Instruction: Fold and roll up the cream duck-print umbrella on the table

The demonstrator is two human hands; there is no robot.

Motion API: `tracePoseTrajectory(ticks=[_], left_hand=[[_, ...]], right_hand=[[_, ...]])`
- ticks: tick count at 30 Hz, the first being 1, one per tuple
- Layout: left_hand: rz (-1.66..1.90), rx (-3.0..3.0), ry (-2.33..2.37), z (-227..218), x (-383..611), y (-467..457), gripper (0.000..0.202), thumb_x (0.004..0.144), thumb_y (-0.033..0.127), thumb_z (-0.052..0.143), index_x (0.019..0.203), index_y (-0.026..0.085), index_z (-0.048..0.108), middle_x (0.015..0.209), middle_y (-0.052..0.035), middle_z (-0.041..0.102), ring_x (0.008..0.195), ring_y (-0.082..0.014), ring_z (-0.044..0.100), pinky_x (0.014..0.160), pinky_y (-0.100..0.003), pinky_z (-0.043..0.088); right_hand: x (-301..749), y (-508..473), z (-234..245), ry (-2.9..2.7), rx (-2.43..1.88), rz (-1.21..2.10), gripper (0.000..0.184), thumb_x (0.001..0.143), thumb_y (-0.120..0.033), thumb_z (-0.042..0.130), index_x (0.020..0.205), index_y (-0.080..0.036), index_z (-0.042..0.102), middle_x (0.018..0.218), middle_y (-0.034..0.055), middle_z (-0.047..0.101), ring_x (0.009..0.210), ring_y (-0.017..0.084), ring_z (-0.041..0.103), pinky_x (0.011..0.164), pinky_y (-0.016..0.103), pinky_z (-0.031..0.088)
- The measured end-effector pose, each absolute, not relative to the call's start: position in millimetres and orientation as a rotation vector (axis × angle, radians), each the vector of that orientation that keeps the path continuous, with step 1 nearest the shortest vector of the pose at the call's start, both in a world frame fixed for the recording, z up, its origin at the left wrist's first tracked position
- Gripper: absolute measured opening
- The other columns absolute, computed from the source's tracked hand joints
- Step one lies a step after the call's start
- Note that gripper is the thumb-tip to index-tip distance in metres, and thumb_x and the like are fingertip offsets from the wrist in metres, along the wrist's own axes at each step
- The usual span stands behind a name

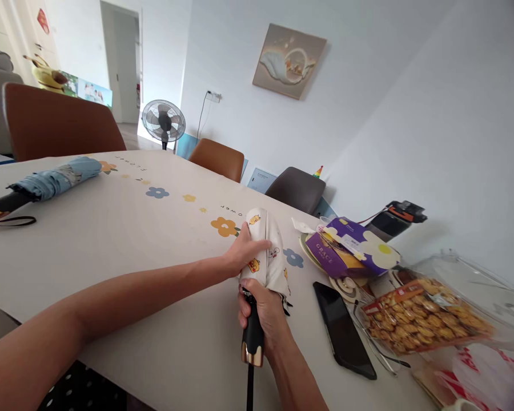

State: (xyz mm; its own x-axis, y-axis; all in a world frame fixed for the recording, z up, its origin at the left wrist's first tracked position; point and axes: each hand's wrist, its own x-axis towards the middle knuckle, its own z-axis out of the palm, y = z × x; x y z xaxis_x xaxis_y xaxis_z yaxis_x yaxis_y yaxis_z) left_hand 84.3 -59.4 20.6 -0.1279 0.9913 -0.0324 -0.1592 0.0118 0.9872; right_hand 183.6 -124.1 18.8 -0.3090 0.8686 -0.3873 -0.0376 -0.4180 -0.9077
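Cream umbrella [272, 267] points away — right hand [263, 313] fingers clenched on handle [252, 335], left hand [245, 251] clasping canopy [266, 235].

I read "GRACE" in white on the purple box [340, 255]. The tablecloth [111, 240] bears "FLOWER" twice, upside down to me. Snack bag [424, 322] lettering is illegible.

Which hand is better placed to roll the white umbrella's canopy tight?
Left, probably. The left hand is wrapped over the canopy of the white umbrella, right on the loose folds. The right hand is closed round the black handle, so it is better suited to steadying.
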Motion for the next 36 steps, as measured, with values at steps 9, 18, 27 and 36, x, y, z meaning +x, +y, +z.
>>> tracePoseTrajectory(ticks=[9,18,27,36], left_hand=[[1.145,0.416,0.681,27,68,-61,0.039,0.063,0.028,0.068,0.096,0.012,0.056,0.081,-0.0106,0.066,0.076,-0.0241,0.063,0.070,-0.038,0.053],[1.116,0.378,0.945,12,68,-53,0.041,0.061,0.033,0.067,0.094,0.013,0.054,0.078,-0.0101,0.064,0.072,-0.0256,0.062,0.064,-0.041,0.053],[1.212,1.447,1.786,-7,57,-40,0.059,0.069,0.032,0.058,0.123,0.013,0.040,0.134,-0.0186,0.039,0.122,-0.0306,0.038,0.097,-0.044,0.035],[0.767,2.282,1.536,19,81,-36,0.033,0.078,0.018,0.039,0.105,0.020,0.060,0.111,-0.0050,0.061,0.103,-0.0203,0.053,0.089,-0.032,0.040]], right_hand=[[182,-122,8,-1.211,-1.213,1.840,0.023,0.068,-0.035,0.057,0.059,-0.015,0.049,0.035,-0.0058,0.040,0.025,0.007,0.035,0.029,0.019,0.029],[177,-122,8,-1.101,-1.204,1.869,0.033,0.067,-0.037,0.065,0.088,-0.014,0.056,0.055,-0.0017,0.057,0.031,0.007,0.041,0.029,0.020,0.033],[171,-120,0,-0.883,-1.340,1.923,0.021,0.070,-0.034,0.062,0.071,-0.016,0.051,0.041,-0.0062,0.041,0.032,0.006,0.037,0.031,0.016,0.030],[174,-116,-6,-0.911,-1.340,1.980,0.022,0.070,-0.034,0.061,0.069,-0.014,0.054,0.040,-0.0031,0.046,0.031,0.008,0.039,0.033,0.019,0.035]])
